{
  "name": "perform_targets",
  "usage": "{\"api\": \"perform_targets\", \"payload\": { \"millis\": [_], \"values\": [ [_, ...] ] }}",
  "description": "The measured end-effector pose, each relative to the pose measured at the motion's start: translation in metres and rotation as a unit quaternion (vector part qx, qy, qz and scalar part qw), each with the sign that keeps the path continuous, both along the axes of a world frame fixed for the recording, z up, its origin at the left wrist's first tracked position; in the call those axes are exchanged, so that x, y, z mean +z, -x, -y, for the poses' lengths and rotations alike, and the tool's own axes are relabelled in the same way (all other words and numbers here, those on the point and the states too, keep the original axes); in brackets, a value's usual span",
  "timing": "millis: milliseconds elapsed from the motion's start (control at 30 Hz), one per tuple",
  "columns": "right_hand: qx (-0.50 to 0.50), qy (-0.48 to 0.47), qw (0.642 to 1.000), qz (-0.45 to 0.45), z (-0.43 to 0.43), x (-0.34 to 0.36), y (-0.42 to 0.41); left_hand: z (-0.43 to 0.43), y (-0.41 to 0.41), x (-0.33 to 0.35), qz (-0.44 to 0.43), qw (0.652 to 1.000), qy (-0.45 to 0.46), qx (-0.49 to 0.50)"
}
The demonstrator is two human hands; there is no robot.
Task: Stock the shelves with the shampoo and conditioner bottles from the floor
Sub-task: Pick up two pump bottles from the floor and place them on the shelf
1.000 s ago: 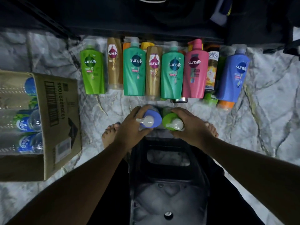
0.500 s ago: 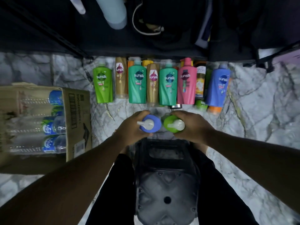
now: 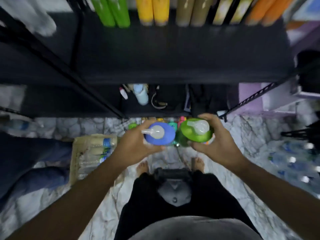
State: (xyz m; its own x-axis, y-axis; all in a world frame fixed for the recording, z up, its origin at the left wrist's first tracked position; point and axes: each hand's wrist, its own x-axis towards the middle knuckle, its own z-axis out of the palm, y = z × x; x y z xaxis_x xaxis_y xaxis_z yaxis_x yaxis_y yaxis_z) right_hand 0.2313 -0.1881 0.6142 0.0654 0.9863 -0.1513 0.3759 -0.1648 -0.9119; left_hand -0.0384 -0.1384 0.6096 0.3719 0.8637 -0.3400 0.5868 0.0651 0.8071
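I look straight down on two pump bottles held upright at chest height. My left hand (image 3: 134, 144) grips the blue bottle (image 3: 160, 134); my right hand (image 3: 218, 142) grips the green bottle (image 3: 196, 129). Only their tops and white pumps show. They hang just in front of the black shelf unit (image 3: 173, 54). Far below, the row of floor bottles (image 3: 171, 121) is mostly hidden behind the two I hold. Green, yellow, tan and orange bottles (image 3: 152, 9) stand on an upper shelf at the top edge.
A cardboard box of water bottles (image 3: 91, 153) lies on the marble floor at left. A black stool (image 3: 173, 184) stands between my bare feet. Wrapped water bottles (image 3: 294, 161) lie at right. A pale blue bottle (image 3: 141, 94) and a cable sit on a lower shelf.
I have stood up from the floor, lifting both bottles with me. The floor row has shrunk far below, and the shelf front and upper shelf bottles have come into view.
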Motion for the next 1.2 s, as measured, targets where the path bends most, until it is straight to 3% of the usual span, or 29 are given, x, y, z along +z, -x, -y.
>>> {"api": "perform_targets", "payload": {
  "millis": [200, 467, 733, 900, 1200],
  "values": [
    [-0.114, -0.123, 0.979, -0.118, -0.003, 0.138, 0.011, -0.016, -0.012, 0.146, 0.083, 0.985, -0.143, 0.049],
    [-0.141, -0.268, 0.918, -0.256, -0.042, 0.294, 0.013, -0.058, -0.030, 0.283, 0.282, 0.933, -0.216, 0.051],
    [-0.090, -0.383, 0.878, -0.271, -0.093, 0.422, 0.009, -0.107, -0.056, 0.414, 0.394, 0.842, -0.367, 0.042],
    [-0.075, -0.425, 0.863, -0.261, -0.128, 0.492, 0.009, -0.137, -0.067, 0.485, 0.429, 0.799, -0.417, 0.056],
    [-0.039, -0.447, 0.863, -0.230, -0.206, 0.561, 0.000, -0.195, -0.083, 0.552, 0.438, 0.788, -0.423, 0.094]
  ]
}}
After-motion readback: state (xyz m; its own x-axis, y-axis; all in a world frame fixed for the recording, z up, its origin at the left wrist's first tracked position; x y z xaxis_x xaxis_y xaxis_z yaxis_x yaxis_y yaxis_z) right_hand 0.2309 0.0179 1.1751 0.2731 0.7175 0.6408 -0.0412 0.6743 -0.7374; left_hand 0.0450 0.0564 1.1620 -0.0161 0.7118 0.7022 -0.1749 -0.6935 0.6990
